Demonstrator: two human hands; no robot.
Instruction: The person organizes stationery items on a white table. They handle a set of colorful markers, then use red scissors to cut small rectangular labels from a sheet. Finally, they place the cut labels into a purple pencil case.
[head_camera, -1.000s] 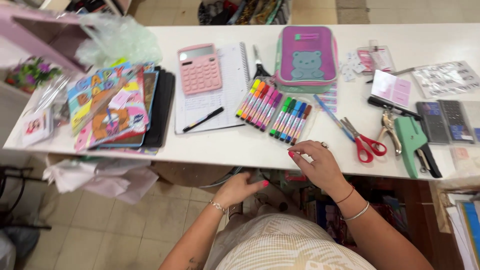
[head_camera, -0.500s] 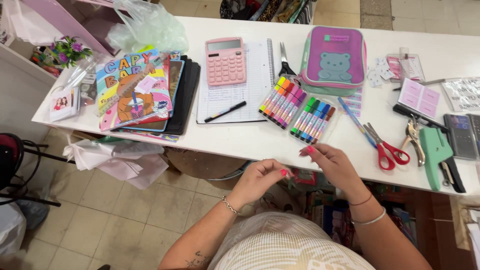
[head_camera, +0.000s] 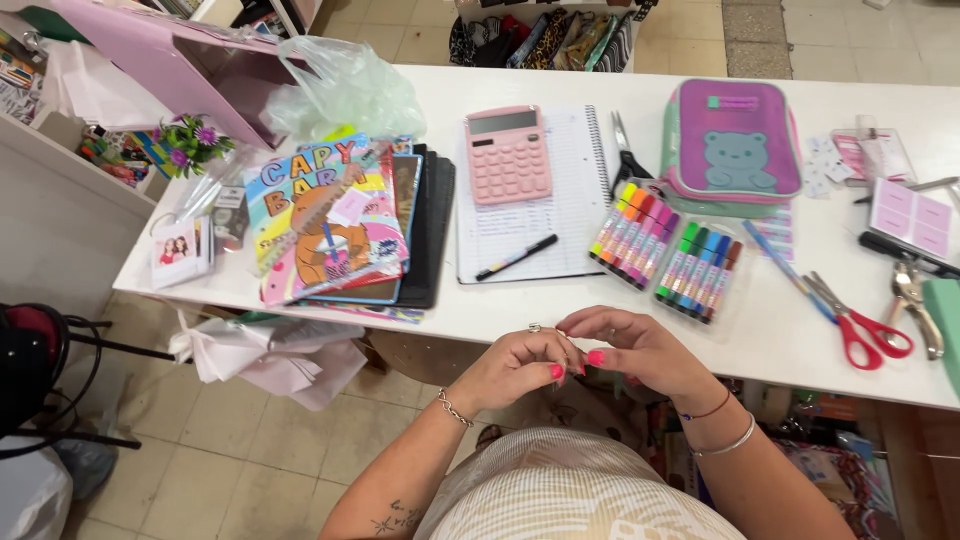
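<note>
Both hands have come together since the earlier frame: left hand (head_camera: 517, 364) and right hand (head_camera: 640, 350) now touch at the white table's (head_camera: 560, 310) near edge, fingertips pinched together, whether on anything I cannot tell. Nothing looks started: the marker sets (head_camera: 665, 250) lie untouched just beyond, near the red scissors (head_camera: 862, 330).

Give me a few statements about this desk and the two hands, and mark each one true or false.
1. The left hand and right hand meet at the fingertips by the near edge of the white table. True.
2. The pink calculator lies on the spiral notebook. True.
3. The red-handled scissors are held in the right hand. False: they lie on the table, untouched.
4. The black pen rests on the purple bear case. False: it lies on the notebook.
5. The markers lie between notebook and scissors. True.
</note>
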